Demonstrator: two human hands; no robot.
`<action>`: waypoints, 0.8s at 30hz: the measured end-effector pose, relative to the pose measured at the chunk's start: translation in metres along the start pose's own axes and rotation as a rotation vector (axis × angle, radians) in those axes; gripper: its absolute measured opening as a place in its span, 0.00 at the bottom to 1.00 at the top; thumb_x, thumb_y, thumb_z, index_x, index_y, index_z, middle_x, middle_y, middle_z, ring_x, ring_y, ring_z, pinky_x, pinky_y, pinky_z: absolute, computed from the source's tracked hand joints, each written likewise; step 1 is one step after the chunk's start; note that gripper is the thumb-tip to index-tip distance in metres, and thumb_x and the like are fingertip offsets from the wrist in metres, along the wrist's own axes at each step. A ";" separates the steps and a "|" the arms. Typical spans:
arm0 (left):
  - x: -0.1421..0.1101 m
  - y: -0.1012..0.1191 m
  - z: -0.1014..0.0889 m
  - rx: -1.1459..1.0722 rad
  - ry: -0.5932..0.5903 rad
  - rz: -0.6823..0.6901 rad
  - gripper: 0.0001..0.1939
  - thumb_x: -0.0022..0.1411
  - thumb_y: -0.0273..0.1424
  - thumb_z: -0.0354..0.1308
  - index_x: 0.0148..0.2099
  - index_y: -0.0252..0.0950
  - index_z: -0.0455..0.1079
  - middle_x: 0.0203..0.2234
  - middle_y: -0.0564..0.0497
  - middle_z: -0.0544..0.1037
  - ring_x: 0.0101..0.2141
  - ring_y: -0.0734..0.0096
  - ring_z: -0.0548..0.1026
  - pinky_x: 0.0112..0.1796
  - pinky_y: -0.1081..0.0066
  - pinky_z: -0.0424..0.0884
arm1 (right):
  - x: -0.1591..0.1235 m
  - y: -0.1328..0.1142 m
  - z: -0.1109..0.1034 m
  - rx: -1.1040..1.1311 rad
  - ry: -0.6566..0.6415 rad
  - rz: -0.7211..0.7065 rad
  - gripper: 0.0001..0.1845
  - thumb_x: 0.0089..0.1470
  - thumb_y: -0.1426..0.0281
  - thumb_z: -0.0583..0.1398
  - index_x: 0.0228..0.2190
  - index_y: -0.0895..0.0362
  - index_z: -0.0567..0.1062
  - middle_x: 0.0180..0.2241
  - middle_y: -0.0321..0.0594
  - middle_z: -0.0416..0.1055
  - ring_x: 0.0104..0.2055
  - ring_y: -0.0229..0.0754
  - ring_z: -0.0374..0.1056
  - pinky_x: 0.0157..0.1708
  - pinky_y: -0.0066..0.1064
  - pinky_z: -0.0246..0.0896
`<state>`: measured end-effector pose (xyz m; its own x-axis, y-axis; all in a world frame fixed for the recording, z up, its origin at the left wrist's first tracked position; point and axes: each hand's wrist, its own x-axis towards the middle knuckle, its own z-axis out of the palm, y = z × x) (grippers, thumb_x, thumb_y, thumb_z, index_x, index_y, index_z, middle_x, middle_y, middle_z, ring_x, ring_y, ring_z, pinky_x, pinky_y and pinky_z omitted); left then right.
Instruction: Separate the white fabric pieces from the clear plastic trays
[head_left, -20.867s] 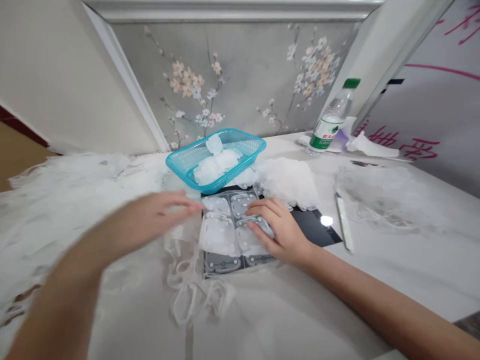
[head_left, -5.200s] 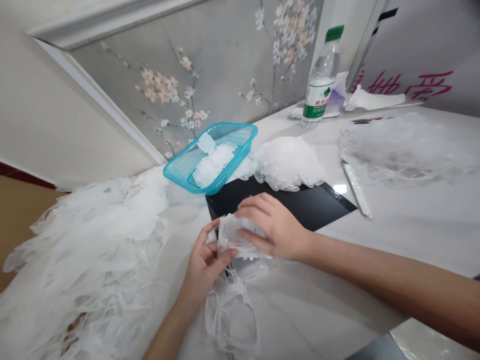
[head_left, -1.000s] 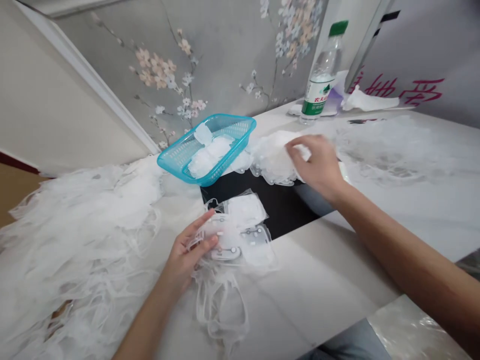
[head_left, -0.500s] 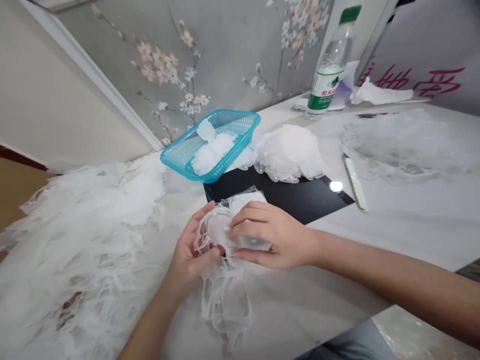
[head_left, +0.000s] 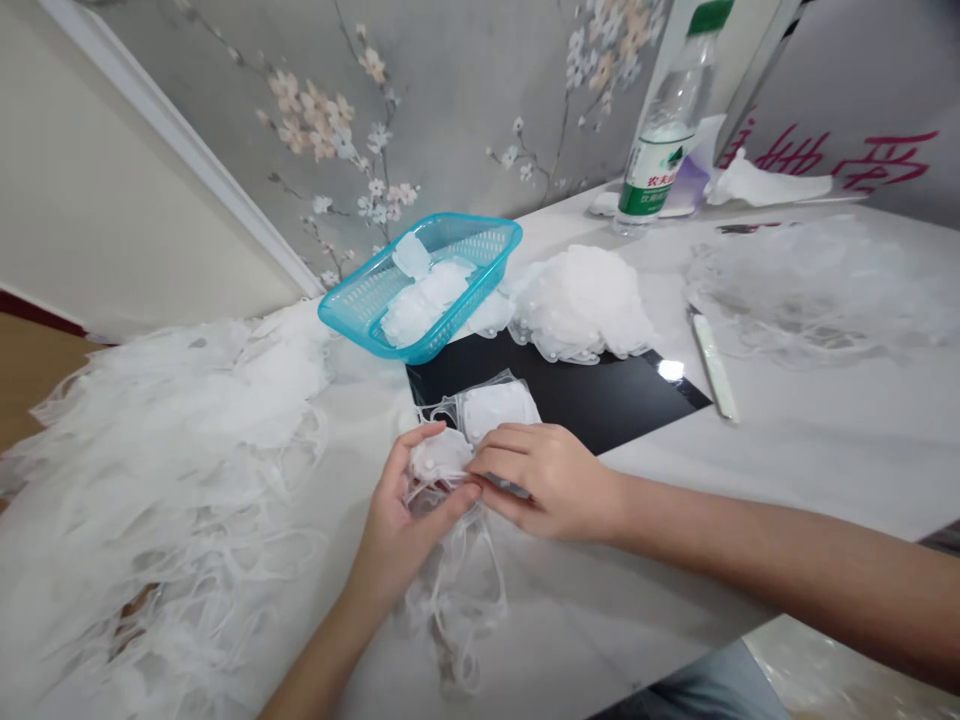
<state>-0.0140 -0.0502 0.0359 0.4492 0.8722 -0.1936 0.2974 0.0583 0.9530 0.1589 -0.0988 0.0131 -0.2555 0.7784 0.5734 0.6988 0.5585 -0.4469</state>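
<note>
My left hand curls around a soft white piece of thin sheet material with small round bumps on its edge. My right hand meets it there, fingertips pinched at the piece's right side. Thin translucent strips dangle from below the fingers onto the table. Just behind my fingers, a white stacked piece with a clear film edge lies over the front of a black flat board. What exactly sits between my right fingertips is partly hidden.
A blue basket holds white pieces, beside a heap of similar pieces. A utility knife lies right of the board. White stringy scraps cover the left; more scraps lie right. A water bottle stands behind.
My left hand has shifted slightly right, and my right fingers have come down and closed in at the piece. More of the white stacked piece behind them shows.
</note>
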 end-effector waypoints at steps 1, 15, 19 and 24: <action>-0.001 0.000 0.001 0.021 0.009 -0.002 0.26 0.51 0.36 0.64 0.51 0.41 0.61 0.31 0.54 0.75 0.32 0.74 0.73 0.33 0.80 0.70 | 0.000 -0.001 0.000 0.011 -0.005 0.024 0.09 0.58 0.71 0.52 0.31 0.59 0.71 0.28 0.39 0.70 0.29 0.38 0.66 0.27 0.27 0.58; 0.004 -0.009 0.001 0.026 0.133 0.090 0.18 0.47 0.21 0.52 0.41 0.42 0.62 0.19 0.62 0.55 0.17 0.84 0.57 0.20 0.83 0.58 | 0.012 0.026 -0.030 -0.022 0.330 0.332 0.06 0.55 0.73 0.52 0.27 0.57 0.66 0.25 0.36 0.65 0.23 0.34 0.60 0.21 0.26 0.53; 0.009 -0.014 -0.006 0.048 0.189 0.088 0.12 0.45 0.23 0.51 0.35 0.39 0.65 0.16 0.62 0.54 0.16 0.84 0.53 0.18 0.82 0.51 | 0.013 0.066 -0.056 0.043 0.642 0.618 0.07 0.53 0.72 0.54 0.24 0.56 0.64 0.22 0.34 0.62 0.21 0.34 0.59 0.21 0.27 0.55; 0.014 -0.019 -0.016 0.107 0.240 0.066 0.04 0.45 0.25 0.52 0.27 0.35 0.67 0.14 0.59 0.61 0.18 0.80 0.57 0.20 0.80 0.53 | 0.001 0.109 -0.096 -0.271 0.952 0.784 0.07 0.57 0.71 0.51 0.27 0.56 0.64 0.29 0.42 0.65 0.22 0.36 0.62 0.22 0.32 0.57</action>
<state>-0.0266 -0.0316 0.0185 0.2617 0.9634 -0.0584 0.3668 -0.0433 0.9293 0.2983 -0.0644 0.0309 0.7913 0.2957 0.5352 0.5871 -0.1230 -0.8001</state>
